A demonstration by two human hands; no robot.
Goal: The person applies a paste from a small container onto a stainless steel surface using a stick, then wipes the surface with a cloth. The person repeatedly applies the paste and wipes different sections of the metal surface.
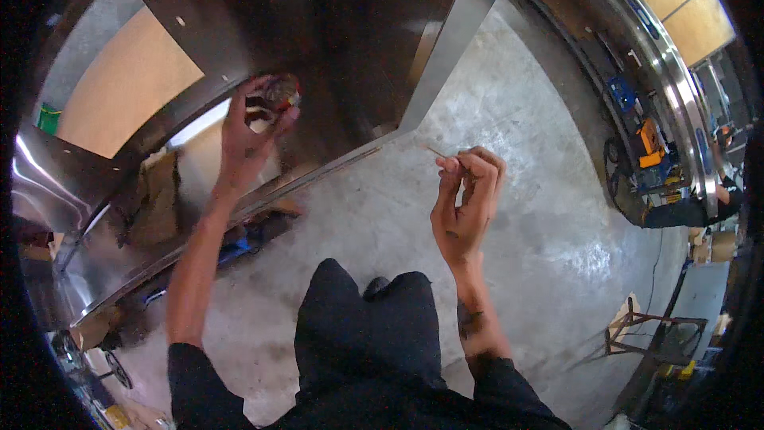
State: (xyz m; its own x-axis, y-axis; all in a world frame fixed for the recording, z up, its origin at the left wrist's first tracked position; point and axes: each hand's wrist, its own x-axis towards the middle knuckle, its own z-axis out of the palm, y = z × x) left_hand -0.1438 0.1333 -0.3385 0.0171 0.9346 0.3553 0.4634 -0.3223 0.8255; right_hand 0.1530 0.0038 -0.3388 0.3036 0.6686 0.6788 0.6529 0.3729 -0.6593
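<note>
1. The left arm reaches forward and up, and the left hand is raised in front of the dark metal panel, fingers and thumb curved around a red-rimmed round object, gripping it.
2. The right forearm rises from the lower right; the right hand is held over the concrete floor, well apart from the left, its wrist upright and fingers bent.
3. Its thumb and fingertips pinch a thin stick-like piece, which points up and left, just off the panel's lower corner.
4. The round object is dark and blurred; its kind and its far side are hard to make out, and I cannot tell whether it touches the panel.
5. The pinched end of the thin piece is hidden by the fingers. Dark sleeves cover both upper arms, cut off by the lower edge.
</note>
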